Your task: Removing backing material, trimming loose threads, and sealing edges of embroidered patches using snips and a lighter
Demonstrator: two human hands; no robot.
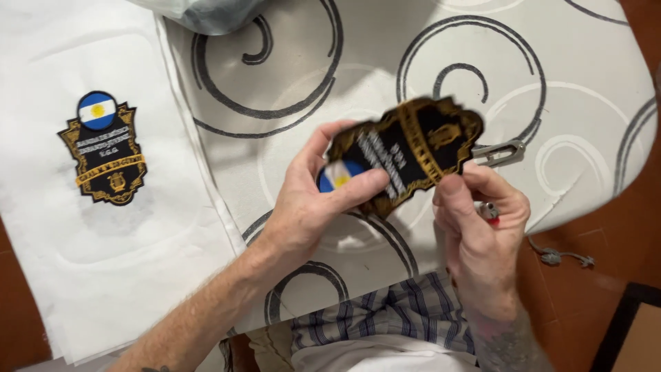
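We hold a black and gold embroidered patch (pixel 406 153) up over the ironing board (pixel 564 124), our left hand (pixel 313 200) pinching its lower end, where a round blue, white and yellow emblem shows, thumb on top, while our right hand (pixel 482 220) grips its right edge with thumb and fingers and also keeps a small red and white object (pixel 490 212) tucked in the palm. A matching patch (pixel 103 148) lies flat on the white fabric (pixel 103 262) spread at the board's left end, well apart from our hands. Small metal snips (pixel 499 151) rest on the swirl-patterned cover just beside the held patch; we see no containers.
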